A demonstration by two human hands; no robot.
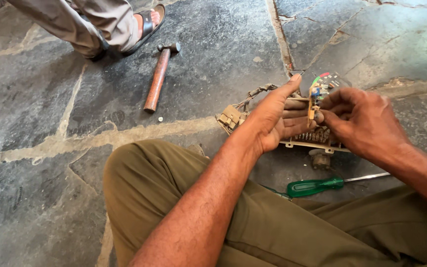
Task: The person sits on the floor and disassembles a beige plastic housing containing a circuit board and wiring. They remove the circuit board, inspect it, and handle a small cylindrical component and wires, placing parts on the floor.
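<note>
Pinching a small circuit board [314, 101] edge-on, the right hand [366, 123] grips with thumb and fingers, while the left hand [277, 118] lies half spread beneath as support. It could slip or its thin wires snap if tugged. Just below the board sits a beige plastic housing [312, 143]; nearer the knee, a glossy green-handled screwdriver [317, 186]; well left, a wooden-handled hammer [158, 76] on rough grey stone floor [213, 59].

Your left hand [273, 118] and right hand [362, 121] meet over the casing [312, 143] on the floor [35, 99], a circuit board [314, 101] between them. The screwdriver [317, 186] lies nearer you, beside your knee [144, 173]. The hammer [158, 76] lies further off to the left, with another person's foot [147, 22] beyond it.
</note>
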